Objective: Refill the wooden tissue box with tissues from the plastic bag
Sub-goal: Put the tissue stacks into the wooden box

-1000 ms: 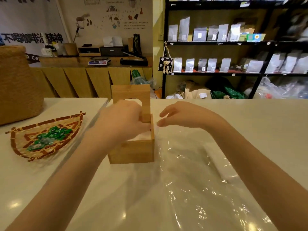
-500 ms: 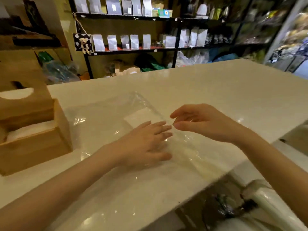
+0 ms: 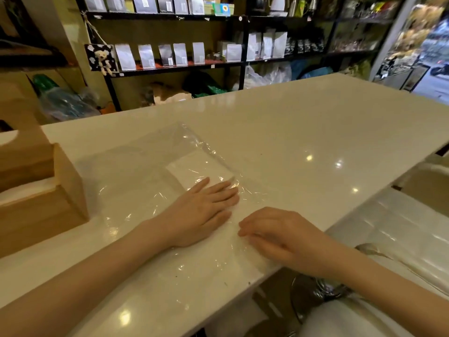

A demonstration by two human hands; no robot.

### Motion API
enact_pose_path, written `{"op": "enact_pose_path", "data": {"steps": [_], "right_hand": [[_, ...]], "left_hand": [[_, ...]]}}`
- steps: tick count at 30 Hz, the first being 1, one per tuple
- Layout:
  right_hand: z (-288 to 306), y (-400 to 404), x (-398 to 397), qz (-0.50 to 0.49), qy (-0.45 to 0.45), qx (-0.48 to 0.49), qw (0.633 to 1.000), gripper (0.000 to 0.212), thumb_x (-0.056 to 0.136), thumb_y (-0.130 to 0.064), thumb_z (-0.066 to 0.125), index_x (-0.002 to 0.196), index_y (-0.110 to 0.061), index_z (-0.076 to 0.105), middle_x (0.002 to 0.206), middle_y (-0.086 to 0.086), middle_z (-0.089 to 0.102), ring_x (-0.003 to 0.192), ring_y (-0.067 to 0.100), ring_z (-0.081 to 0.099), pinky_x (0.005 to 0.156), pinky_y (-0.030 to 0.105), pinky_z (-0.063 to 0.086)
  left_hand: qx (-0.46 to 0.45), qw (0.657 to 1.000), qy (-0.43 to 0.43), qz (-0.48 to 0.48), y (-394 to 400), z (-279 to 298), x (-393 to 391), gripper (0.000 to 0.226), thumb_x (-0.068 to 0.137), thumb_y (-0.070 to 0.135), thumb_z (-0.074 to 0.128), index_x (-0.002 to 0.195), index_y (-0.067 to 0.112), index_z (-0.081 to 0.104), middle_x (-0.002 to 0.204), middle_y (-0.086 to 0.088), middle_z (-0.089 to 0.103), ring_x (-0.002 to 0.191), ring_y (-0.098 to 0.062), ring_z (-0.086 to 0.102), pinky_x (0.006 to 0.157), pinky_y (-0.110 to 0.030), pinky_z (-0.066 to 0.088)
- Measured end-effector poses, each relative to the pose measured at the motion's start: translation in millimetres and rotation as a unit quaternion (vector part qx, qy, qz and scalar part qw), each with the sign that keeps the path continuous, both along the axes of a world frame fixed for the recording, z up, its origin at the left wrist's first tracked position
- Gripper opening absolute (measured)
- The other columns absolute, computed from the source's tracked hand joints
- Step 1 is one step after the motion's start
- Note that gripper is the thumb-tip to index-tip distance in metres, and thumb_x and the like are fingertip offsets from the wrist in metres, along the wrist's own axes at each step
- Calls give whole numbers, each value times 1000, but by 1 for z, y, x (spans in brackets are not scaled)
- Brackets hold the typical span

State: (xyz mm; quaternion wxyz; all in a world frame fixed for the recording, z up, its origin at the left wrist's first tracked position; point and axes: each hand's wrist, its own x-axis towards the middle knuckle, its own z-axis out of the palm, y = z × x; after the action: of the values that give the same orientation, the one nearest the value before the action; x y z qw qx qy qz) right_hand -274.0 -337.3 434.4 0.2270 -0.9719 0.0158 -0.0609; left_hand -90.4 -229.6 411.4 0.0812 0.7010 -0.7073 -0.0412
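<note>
Dark shelving (image 3: 170, 66) stocked with pale pouches runs behind a glossy white table (image 3: 303, 132) that fills most of my view. On the table lies the clear plastic bag (image 3: 136, 181), spread flat and crinkled, with a white stack of tissues (image 3: 194, 166) visible inside it toward its far right portion. My left hand (image 3: 204, 210) lies palm down on top of the bag, fingers extended and close together, holding nothing; its fingertips reach the near edge of the tissue stack, so the tissues sit just beyond and slightly left of that hand. My right hand (image 3: 279, 235) rests near the table's front edge, just right of the left hand and apart from it, knuckles up with the fingers loosely curled toward the bag's near right border; I cannot tell whether those fingers pinch the film. The tissues lie well ahead of this hand, past the left hand. The wooden tissue box (image 3: 43, 190) stands at the far left of the table, touching or overlapping the bag's left margin, with its lid (image 3: 21, 132) raised and white tissue showing inside. Below the table edge at right, a metal stool base (image 3: 315, 293) is partly visible.
</note>
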Motion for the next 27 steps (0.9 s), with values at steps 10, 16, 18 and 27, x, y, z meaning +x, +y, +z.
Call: {"op": "enact_pose_path", "data": {"steps": [10,16,18,27], "right_hand": [[-13,10,29,14,-41,-91,995,52,97,-38,19,133,-11,47,141,7,49,133,17,40,113,26,24],[-17,9,78,-14,25,-123,992,66,90,-38,18,146,-4,5,157,13,-2,140,14,-15,116,31,-10],[-23,9,88,-17,30,-152,988,66,93,-40,22,146,-3,5,157,14,0,141,19,-15,116,36,-11],[-20,12,86,-25,77,-114,990,86,79,-61,0,147,-9,2,158,5,-3,143,10,-12,117,31,-12]], "left_hand": [[-70,977,196,38,0,26,13,49,79,68,2,125,58,18,142,35,13,135,17,2,111,-9,-9],[-101,968,167,161,-1,26,54,96,65,80,-11,142,30,19,144,25,8,134,12,3,112,-18,-5],[-77,961,154,216,0,14,73,86,75,71,-6,144,25,17,150,18,7,131,11,3,110,-20,-5],[-23,952,188,241,4,-12,84,50,97,36,7,145,25,14,156,8,11,142,-3,10,111,-21,0]]}}
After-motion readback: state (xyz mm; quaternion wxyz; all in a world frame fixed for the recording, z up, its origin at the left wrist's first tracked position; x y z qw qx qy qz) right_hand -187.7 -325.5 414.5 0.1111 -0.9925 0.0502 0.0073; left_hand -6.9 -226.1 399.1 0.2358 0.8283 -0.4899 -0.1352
